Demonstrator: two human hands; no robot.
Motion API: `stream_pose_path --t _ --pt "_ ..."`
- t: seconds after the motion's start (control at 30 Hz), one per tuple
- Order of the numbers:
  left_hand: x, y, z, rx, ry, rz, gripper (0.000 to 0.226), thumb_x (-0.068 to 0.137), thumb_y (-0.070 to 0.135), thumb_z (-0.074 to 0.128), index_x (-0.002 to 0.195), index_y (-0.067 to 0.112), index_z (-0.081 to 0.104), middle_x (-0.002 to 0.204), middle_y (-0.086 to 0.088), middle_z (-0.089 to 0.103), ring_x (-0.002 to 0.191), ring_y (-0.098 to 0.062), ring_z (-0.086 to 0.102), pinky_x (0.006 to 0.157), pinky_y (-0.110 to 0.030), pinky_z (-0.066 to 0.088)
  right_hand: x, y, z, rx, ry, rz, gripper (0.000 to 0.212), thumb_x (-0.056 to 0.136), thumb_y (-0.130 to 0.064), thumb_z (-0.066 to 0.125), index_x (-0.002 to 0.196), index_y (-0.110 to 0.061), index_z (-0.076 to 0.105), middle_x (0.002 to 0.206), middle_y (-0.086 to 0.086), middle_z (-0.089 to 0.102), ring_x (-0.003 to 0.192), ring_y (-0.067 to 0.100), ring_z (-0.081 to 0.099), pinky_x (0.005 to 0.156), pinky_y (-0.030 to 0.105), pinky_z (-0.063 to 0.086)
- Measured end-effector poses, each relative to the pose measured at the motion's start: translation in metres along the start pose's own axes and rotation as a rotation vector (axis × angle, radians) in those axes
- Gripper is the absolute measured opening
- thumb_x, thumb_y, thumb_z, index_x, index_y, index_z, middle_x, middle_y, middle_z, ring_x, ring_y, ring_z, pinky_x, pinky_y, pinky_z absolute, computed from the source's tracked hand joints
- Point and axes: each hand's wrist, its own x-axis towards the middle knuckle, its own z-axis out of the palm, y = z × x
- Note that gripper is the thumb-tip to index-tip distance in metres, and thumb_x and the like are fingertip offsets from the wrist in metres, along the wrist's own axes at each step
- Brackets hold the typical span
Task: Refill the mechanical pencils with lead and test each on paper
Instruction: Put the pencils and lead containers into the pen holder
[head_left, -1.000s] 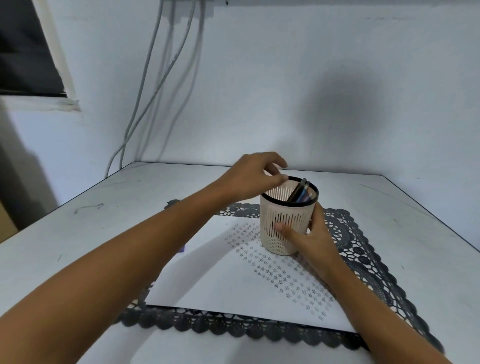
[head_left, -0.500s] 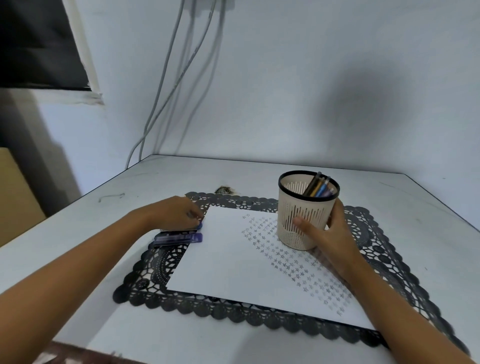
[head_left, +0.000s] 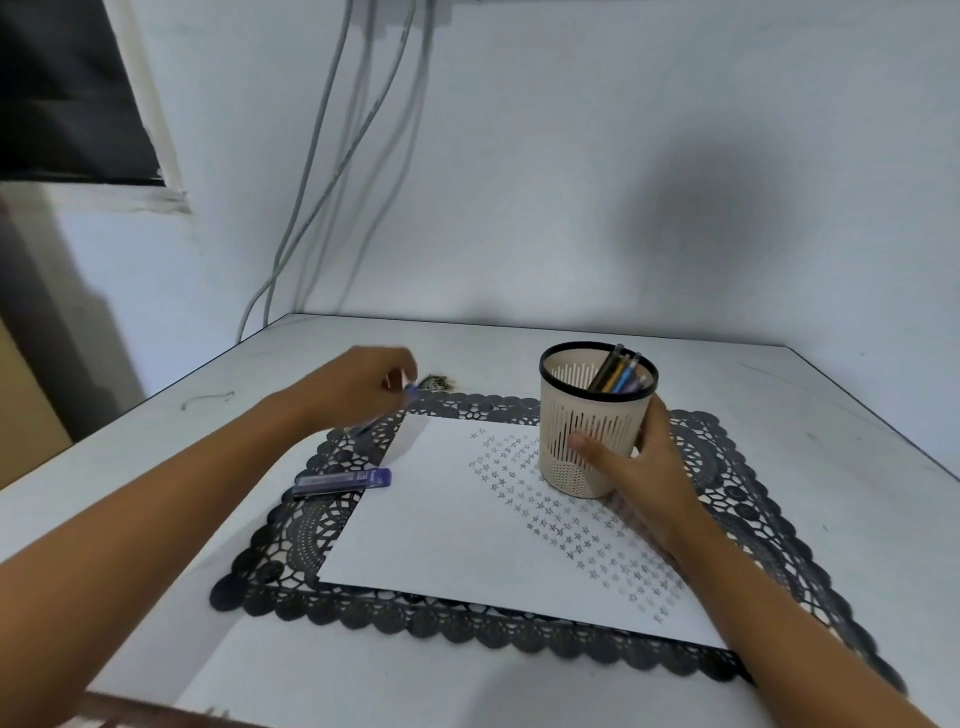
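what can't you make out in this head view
All in the head view:
Blurred: thin blue stick in the left hand, its middle under the hand; kind unclear.
Hidden: lower parts of the coloured pencils inside the beige slotted plastic cup; count unclear.
Too small: print on the flat purple lead case.
Blurred, partly covered: speckled scrap beyond the left hand.

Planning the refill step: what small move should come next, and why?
Probably release the cup with the right hand and reach for the purple lead case on the mat: the left hand grips a thin blue item, blurred, likely a pencil.
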Motion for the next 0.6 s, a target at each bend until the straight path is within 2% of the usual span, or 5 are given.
stream_pose_path --t 0.1,0.27,0.37,0.5,0.6 --pt "0.013 0.032 -0.018 -0.184 0.189 0.083 0.023 0.089 0.019 0.058 0.111 0.017 0.062 0.092 0.001 0.06 0.082 -0.013 0.057 0.077 -0.022 0.044 0.0 0.0 0.0 0.033 0.0 0.011 0.074 0.065 -0.016 0.076 0.125 -0.032 0.036 0.116 -0.003 0.058 0.102 0.011 0.058 0.061 0.021 0.056" --pt "0.027 0.1 -0.034 -0.57 0.393 0.172 0.015 0.085 0.013 0.06 0.09 0.027 0.06 0.086 0.013 0.06 0.068 0.0 0.059 0.065 -0.015 0.043 0.0 -0.001 0.001 0.047 0.002 -0.003 0.069 0.07 -0.007 0.073 0.125 -0.03 0.036 0.113 -0.005 0.058 0.097 0.008 0.059 0.058 0.018 0.054" --pt "0.033 0.128 -0.028 -0.589 0.362 0.237 0.015 0.083 0.011 0.06 0.086 0.026 0.057 0.081 0.013 0.058 0.069 -0.008 0.057 0.057 -0.015 0.042 -0.001 -0.002 0.0 0.029 -0.008 -0.016 0.07 0.072 -0.005 0.072 0.127 -0.028 0.036 0.111 -0.008 0.059 0.087 -0.002 0.063 0.057 0.015 0.052" --pt "0.034 0.141 -0.005 -0.447 0.232 0.305 0.013 0.084 0.014 0.06 0.095 0.022 0.059 0.085 0.005 0.061 0.076 -0.009 0.056 0.068 -0.018 0.044 -0.003 -0.007 0.002 0.012 -0.01 -0.034 0.066 0.075 0.002 0.068 0.124 -0.025 0.034 0.104 -0.012 0.056 0.073 -0.016 0.061 0.051 0.008 0.048" --pt "0.031 0.141 0.009 -0.391 0.119 0.335 0.02 0.085 0.013 0.057 0.103 0.02 0.062 0.086 0.008 0.061 0.076 0.0 0.055 0.062 -0.007 0.04 -0.003 -0.008 0.002 -0.002 -0.01 -0.035 0.065 0.075 0.003 0.068 0.124 -0.024 0.034 0.102 -0.01 0.056 0.07 -0.018 0.06 0.05 0.007 0.046"
